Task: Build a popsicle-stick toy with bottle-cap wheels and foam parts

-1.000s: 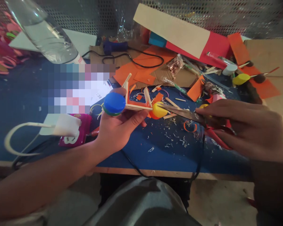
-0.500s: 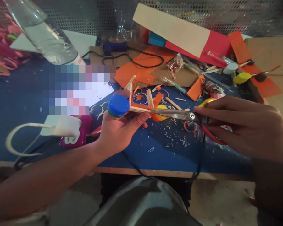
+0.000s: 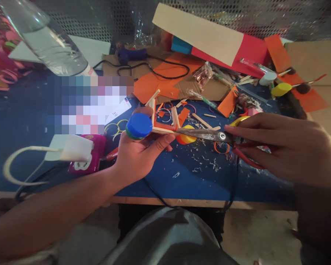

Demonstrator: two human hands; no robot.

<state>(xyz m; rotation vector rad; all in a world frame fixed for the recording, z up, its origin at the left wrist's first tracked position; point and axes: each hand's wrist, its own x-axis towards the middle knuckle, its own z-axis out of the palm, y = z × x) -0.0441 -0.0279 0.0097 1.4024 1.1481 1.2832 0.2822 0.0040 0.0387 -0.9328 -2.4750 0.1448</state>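
Observation:
My left hand (image 3: 139,151) is closed around a small craft model (image 3: 164,129) built of wooden sticks with orange strips along them. A blue bottle cap (image 3: 139,125) sits on the model's near left side, with a green one under it. My right hand (image 3: 281,147) grips a pair of scissors (image 3: 206,134) with yellow and red handles. Their blades point left and look closed or nearly so, the tips at the right end of the model's lower sticks, by my left thumb. A yellow cap (image 3: 187,135) shows behind the blades.
A water bottle (image 3: 55,44) and a partly blurred phone (image 3: 118,112) are at the left, near a white charger in a pink socket block (image 3: 95,154). A blue glue gun (image 3: 131,55), orange paper (image 3: 165,75) and cardboard lie behind. Paper scraps and sticks litter the blue table (image 3: 198,184).
Hands, model and scissors keep almost the same pose. The scissor blades have shifted slightly at the model's end; the whole view has moved a little.

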